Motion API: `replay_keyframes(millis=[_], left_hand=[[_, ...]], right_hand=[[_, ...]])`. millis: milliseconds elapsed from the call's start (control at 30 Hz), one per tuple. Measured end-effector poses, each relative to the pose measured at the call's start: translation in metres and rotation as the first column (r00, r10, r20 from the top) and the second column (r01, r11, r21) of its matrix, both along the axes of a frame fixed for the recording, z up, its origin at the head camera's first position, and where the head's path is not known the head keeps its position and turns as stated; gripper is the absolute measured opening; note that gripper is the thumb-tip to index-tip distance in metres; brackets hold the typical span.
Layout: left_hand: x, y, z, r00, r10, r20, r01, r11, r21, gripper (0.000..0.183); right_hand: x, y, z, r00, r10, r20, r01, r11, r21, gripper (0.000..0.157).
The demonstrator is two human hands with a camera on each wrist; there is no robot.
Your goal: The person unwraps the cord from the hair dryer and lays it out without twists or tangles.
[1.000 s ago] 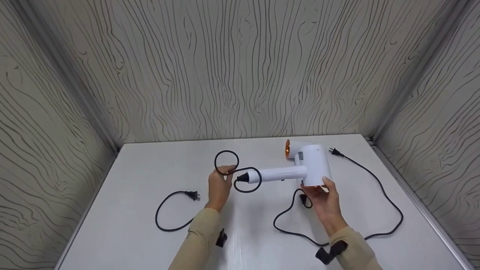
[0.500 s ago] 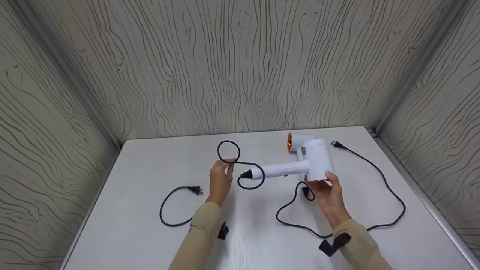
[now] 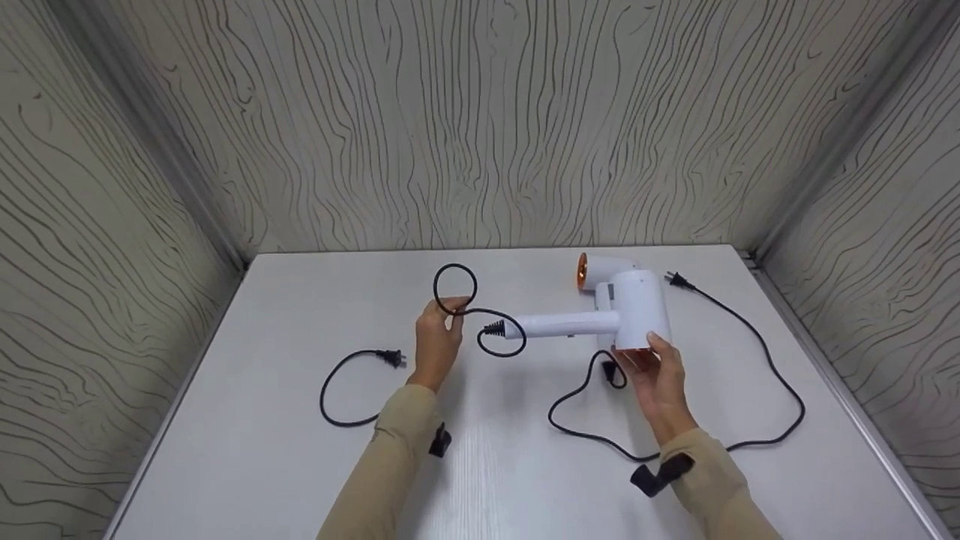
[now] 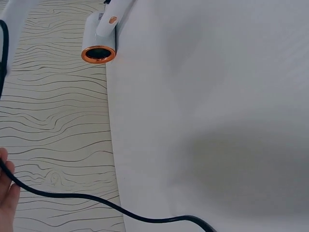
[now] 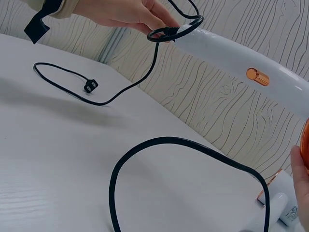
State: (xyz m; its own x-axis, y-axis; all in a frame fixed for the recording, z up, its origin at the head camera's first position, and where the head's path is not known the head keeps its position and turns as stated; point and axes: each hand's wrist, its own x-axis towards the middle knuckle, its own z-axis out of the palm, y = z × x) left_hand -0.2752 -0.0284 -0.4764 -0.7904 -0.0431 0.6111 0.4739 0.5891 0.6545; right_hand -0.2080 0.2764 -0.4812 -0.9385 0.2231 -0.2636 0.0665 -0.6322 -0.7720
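A white hair dryer (image 3: 643, 307) is held above the white table, its handle (image 5: 231, 57) pointing left. My right hand (image 3: 660, 379) grips the near end of its barrel, thumb on the outside, beside an orange rim. With thumb and fingertips, my left hand (image 3: 436, 341) pinches the black cord (image 3: 501, 355) just left of the handle's end. That cord makes two open loops there, one above the fingers and one around the handle's tip. A second white hair dryer (image 3: 606, 271), with an orange ring on its end, lies behind the first, partly hidden by it.
One black plug (image 3: 391, 358) lies on the table (image 3: 247, 450) at left, its cord passing under the left sleeve. Another plug (image 3: 681, 280) rests at the back right. Its cord (image 3: 799, 405) curves under the right sleeve. Wood-grain walls (image 3: 480, 127) enclose three sides.
The head view has tilted, so the table, both hands and the hair dryers sit higher in it. Both hands keep the same hold on the cord and hair dryer.
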Motion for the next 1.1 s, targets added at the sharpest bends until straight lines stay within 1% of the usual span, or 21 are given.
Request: replay_keyframes(millis=[133,233,433,633,800,900,967,1033,1100], left_hand=[[0.003,0.002,-0.002,1.0,-0.02,0.004,0.02,1.0,-0.003,0.016],[0.006,0.003,-0.005,1.0,-0.028,0.002,0.028,1.0,-0.014,0.014],[0.007,0.003,-0.007,0.998,-0.042,-0.043,0.04,0.999,-0.03,0.014],[0.008,-0.001,-0.007,0.999,-0.044,-0.025,0.042,0.997,-0.057,0.014],[0.011,-0.002,-0.012,0.998,-0.054,-0.015,0.052,0.993,-0.111,0.014],[0.015,-0.003,-0.018,0.997,-0.08,0.008,0.08,0.989,-0.124,0.015],[0.018,-0.003,-0.022,0.995,-0.102,0.018,0.104,0.986,-0.133,0.015],[0.021,-0.003,-0.025,0.992,-0.126,0.012,0.126,0.981,-0.145,0.015],[0.023,-0.004,-0.029,0.988,-0.152,-0.003,0.15,0.975,-0.162,0.014]], right_hand=[[0.001,0.001,-0.002,1.0,-0.007,-0.001,0.008,0.999,0.043,0.033],[0.002,0.001,-0.002,1.0,-0.006,0.004,0.006,0.997,0.073,0.033],[-0.001,0.001,0.001,1.0,-0.005,0.019,0.004,0.998,0.065,0.038],[-0.006,-0.001,0.005,1.0,-0.003,0.031,0.001,0.999,0.053,0.045],[-0.007,0.0,0.006,0.999,-0.02,0.044,0.019,0.999,0.044,0.055],[-0.007,0.0,0.007,0.999,-0.026,0.046,0.024,0.999,0.038,0.06],[-0.007,0.001,0.007,0.998,-0.031,0.046,0.03,0.999,0.03,0.06],[-0.007,0.001,0.007,0.998,-0.04,0.038,0.04,0.999,0.013,0.057],[-0.006,0.002,0.005,0.998,-0.051,0.027,0.051,0.999,-0.001,0.05]])
